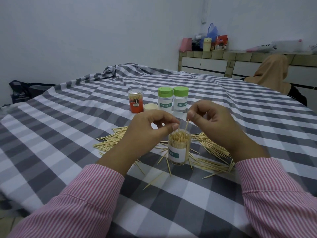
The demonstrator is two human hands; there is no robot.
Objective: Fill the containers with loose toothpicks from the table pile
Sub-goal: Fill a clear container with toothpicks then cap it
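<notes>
Head view: right hand [212,124] fingers pinch 1 toothpick [187,124] by its top, above the nearly full jar [179,148] on the bench; left hand [151,129] pinches another. Light, stiff, pointed sticks; hold mid-shaft. Pile [212,148] surrounds the jar.

Matt wooden toothpicks [212,166] fill a clear glossy plastic container [179,146] on checked cloth [68,134].

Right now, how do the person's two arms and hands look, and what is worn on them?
Both arms wear long sleeves of a shirt with thin pink and white stripes: the left sleeve and the right sleeve. Each sleeve ends in a stitched cuff at the wrist. The left hand and the right hand are bare; I see no gloves, rings or watch.
</notes>
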